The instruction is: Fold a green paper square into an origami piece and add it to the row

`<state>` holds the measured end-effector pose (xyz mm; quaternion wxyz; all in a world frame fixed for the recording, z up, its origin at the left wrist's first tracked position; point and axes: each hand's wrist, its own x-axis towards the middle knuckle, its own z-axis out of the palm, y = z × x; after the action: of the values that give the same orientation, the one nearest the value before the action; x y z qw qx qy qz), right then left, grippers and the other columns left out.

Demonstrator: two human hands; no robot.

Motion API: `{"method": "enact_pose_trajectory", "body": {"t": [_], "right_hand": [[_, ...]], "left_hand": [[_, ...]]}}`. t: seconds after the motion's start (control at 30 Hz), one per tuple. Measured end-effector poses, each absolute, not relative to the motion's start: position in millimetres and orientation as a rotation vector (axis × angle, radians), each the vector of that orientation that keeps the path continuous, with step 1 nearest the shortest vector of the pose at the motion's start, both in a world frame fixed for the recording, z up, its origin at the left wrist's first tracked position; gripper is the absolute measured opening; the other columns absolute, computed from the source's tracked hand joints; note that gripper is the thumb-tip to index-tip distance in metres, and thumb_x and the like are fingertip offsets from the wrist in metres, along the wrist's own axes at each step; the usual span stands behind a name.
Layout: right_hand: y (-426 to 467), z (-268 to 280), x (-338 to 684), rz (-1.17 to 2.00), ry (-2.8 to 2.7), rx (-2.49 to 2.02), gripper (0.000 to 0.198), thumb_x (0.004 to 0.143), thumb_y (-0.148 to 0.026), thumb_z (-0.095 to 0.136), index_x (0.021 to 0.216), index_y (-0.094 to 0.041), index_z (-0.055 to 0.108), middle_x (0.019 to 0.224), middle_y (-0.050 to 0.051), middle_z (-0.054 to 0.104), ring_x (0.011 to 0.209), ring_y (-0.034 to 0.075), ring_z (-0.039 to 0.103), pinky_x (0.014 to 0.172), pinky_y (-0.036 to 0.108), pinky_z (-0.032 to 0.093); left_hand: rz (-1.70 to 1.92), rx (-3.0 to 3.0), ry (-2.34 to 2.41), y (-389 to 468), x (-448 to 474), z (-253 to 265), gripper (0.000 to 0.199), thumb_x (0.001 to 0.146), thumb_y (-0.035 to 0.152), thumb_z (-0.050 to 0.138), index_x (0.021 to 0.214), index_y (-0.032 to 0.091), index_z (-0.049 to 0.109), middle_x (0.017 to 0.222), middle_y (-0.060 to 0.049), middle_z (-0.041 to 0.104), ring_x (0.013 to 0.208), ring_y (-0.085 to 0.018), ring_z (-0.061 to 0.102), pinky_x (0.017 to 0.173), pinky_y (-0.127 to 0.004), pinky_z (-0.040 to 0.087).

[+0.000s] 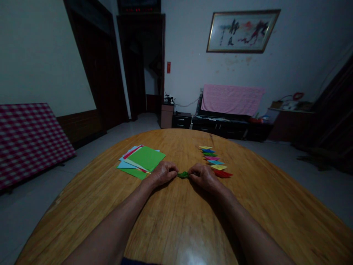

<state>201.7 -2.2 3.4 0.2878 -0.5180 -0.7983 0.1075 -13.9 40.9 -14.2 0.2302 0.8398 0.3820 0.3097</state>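
Between my two hands, low over the wooden table (pixel 176 213), is a small folded green paper boat (pixel 183 175). My left hand (pixel 164 172) pinches its left tip, fingers closed. At its right tip, my right hand (pixel 202 175) is closed in a pinch too. Just beyond my right hand runs a row of several folded paper boats in different colours; the nearest is a red paper boat (pixel 224 174), with a yellow paper boat (pixel 220 167) behind it. A fanned stack of coloured paper sheets (pixel 147 158), green on top, lies beside my left hand.
The round table's far edge faces a low black cabinet (pixel 217 125) and a screen draped with a pink cloth (pixel 233 99). A red-and-white checked cover (pixel 30 141) stands at the left. On the wall hangs a framed picture (pixel 243 31).
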Motion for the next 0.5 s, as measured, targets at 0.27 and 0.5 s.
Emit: {"method": "enact_pose_trajectory", "body": {"t": [0.27,0.5], "right_hand": [[-0.8,2.2,203.2,0.264,-2.138,-1.397,0.017,0.076,-0.016,0.054,0.078,-0.018,0.07,0.075,0.002,0.069,0.07,0.014,0.061,0.063,0.023,0.041],[-3.1,4.2,202.1,0.282,-2.125,-1.403,0.015,0.076,-0.016,0.054,0.077,-0.019,0.07,0.075,0.003,0.068,0.069,0.015,0.06,0.062,0.024,0.04]], "left_hand": [[0.861,2.379,0.983,37.0,-13.8,-8.8,0.019,0.075,0.018,0.054,0.083,0.017,0.072,0.077,-0.001,0.068,0.073,-0.013,0.059,0.067,-0.021,0.042],[0.758,2.501,1.065,35.1,-12.7,-4.9,0.017,0.076,0.021,0.053,0.079,0.017,0.069,0.079,-0.002,0.065,0.075,-0.015,0.057,0.069,-0.024,0.042]]}}
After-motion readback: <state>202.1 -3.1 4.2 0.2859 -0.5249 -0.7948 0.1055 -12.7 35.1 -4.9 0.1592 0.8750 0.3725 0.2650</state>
